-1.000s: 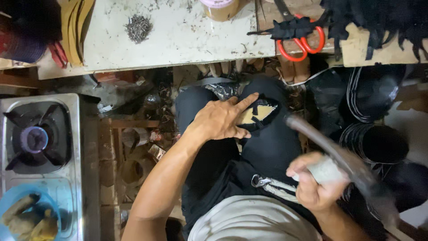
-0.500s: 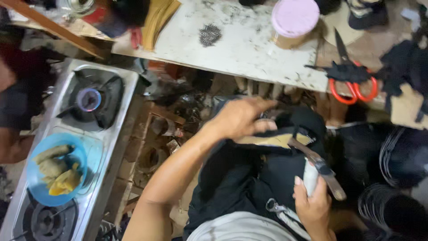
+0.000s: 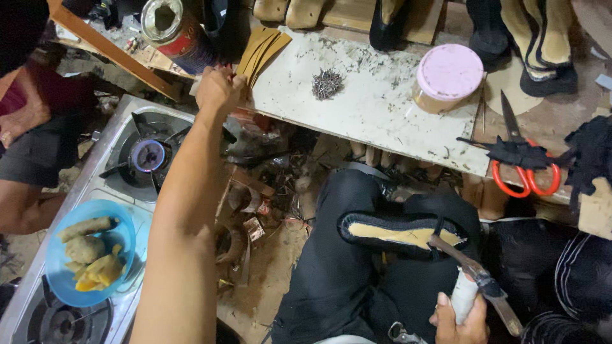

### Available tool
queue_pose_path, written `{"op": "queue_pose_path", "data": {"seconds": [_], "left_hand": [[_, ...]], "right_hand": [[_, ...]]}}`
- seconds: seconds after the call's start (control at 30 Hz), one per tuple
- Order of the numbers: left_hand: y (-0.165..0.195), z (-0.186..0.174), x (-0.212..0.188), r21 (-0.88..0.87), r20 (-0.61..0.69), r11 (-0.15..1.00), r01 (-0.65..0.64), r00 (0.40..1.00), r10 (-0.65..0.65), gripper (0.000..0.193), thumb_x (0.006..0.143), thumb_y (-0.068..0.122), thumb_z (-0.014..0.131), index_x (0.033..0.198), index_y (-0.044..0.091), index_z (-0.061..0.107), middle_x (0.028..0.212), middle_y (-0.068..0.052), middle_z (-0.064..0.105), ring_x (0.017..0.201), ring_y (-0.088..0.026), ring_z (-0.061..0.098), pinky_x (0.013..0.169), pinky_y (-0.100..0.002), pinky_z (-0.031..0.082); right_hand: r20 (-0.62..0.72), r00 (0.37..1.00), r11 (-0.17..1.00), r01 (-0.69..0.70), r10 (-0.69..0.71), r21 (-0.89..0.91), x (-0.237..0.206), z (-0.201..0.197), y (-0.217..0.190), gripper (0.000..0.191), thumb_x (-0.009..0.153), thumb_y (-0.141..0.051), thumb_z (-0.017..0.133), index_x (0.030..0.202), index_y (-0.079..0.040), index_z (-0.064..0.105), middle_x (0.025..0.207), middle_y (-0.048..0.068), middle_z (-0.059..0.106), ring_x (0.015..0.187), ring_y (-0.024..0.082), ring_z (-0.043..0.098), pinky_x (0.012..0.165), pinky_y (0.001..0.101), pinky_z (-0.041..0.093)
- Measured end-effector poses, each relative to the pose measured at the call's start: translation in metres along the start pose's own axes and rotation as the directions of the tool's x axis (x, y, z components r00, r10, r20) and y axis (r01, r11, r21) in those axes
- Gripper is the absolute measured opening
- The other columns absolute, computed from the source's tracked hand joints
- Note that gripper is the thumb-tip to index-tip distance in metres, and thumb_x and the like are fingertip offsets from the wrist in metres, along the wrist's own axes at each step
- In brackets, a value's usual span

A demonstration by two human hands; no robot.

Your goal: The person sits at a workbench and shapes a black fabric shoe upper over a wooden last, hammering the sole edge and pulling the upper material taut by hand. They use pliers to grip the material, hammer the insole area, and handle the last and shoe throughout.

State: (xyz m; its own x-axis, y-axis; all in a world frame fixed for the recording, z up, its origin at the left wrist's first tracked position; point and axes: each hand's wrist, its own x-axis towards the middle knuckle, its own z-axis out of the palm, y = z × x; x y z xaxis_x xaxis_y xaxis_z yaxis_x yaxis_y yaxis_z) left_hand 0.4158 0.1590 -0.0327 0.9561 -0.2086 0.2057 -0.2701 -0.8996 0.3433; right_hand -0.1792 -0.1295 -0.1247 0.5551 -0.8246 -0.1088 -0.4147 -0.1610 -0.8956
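While my left hand (image 3: 220,89) stretches up to the far corner of the bench (image 3: 382,121), its fingers are bunched together at a fan of tan strips (image 3: 262,48); I cannot tell whether they actually pinch one. My right hand (image 3: 460,316) sits low by my hip, fist clamped round the white-wrapped grip of a hammer (image 3: 475,280). The hammer's head rests against the edge of the shoe (image 3: 401,230), which lies sole-up across my lap, a black upper folded over a pale yellow insole.

On the bench, a small heap of tacks (image 3: 327,83) lies just right of the strips, and a tub (image 3: 446,76) with a pink lid stands further right. Scissors (image 3: 523,159) with orange handles lie on a wooden board at the bench's right end, tangled with black scraps. A rusty tin (image 3: 175,28) stands beyond my left hand.

To my left, a gas stove (image 3: 150,156) sits low on the floor, with a blue bowl (image 3: 92,251) of cooked roots on its nearer part. Another person's bare leg (image 3: 25,204) shows at the left edge.
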Motion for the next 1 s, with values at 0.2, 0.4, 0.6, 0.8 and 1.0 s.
{"op": "queue_pose_path", "data": {"seconds": [0.2,0.4,0.6,0.8,1.0], "left_hand": [[-0.007,0.010,0.010,0.046,-0.037,0.997,-0.060,0.997,0.062,0.028,0.100,0.034,0.064,0.102,0.010,0.078,0.112,-0.025,0.066,0.105,-0.043,0.063,0.091,-0.053,0.050],[0.012,-0.005,-0.005,-0.258,-0.313,0.952,-0.163,0.947,0.078,0.031,0.107,0.030,0.059,0.102,0.002,0.071,0.104,-0.022,0.066,0.097,-0.038,0.063,0.085,-0.049,0.050],[0.089,-0.067,-0.125,-0.720,0.197,0.683,-0.121,0.908,0.369,0.030,0.105,0.031,0.055,0.102,0.002,0.060,0.092,-0.007,0.058,0.090,-0.020,0.056,0.083,-0.034,0.049],[0.167,-0.091,-0.278,-0.663,0.240,0.508,-0.549,0.487,0.840,0.012,0.079,0.017,0.065,0.075,0.009,0.073,0.149,-0.016,0.049,0.150,-0.045,0.028,0.124,-0.063,0.021],[0.165,-0.068,-0.324,-0.638,0.186,0.558,-0.530,0.597,0.781,0.025,0.091,0.025,0.070,0.109,0.008,0.073,0.156,-0.020,0.043,0.150,-0.049,0.025,0.121,-0.061,0.022]], "right_hand": [[0.004,0.998,0.998,-0.061,0.061,-0.013,0.002,-0.003,0.005,0.072,0.088,-0.014,0.064,0.155,0.000,0.043,0.057,0.012,0.059,0.045,0.018,0.057,0.048,0.0324,0.050],[0.012,1.000,1.000,0.012,-0.011,-0.014,-0.002,-0.002,-0.012,0.070,0.086,-0.010,0.066,0.153,0.003,0.045,0.065,0.011,0.062,0.048,0.015,0.058,0.051,0.0293,0.051],[-0.027,0.999,0.998,0.020,-0.021,-0.057,-0.009,-0.008,-0.054,0.046,0.087,-0.004,0.073,0.130,0.008,0.061,0.060,0.015,0.065,0.048,0.016,0.059,0.058,0.0274,0.051],[0.181,0.914,0.825,0.225,-0.363,0.518,-0.003,-0.016,-0.085,0.058,0.083,-0.001,0.076,0.132,0.005,0.045,0.091,0.009,0.073,0.097,0.015,0.074,0.083,0.0286,0.061],[0.162,0.967,0.979,0.181,-0.194,0.090,-0.002,-0.029,-0.104,0.051,0.082,0.001,0.076,0.128,0.007,0.055,0.090,0.011,0.074,0.081,0.014,0.070,0.072,0.0271,0.059]]}}
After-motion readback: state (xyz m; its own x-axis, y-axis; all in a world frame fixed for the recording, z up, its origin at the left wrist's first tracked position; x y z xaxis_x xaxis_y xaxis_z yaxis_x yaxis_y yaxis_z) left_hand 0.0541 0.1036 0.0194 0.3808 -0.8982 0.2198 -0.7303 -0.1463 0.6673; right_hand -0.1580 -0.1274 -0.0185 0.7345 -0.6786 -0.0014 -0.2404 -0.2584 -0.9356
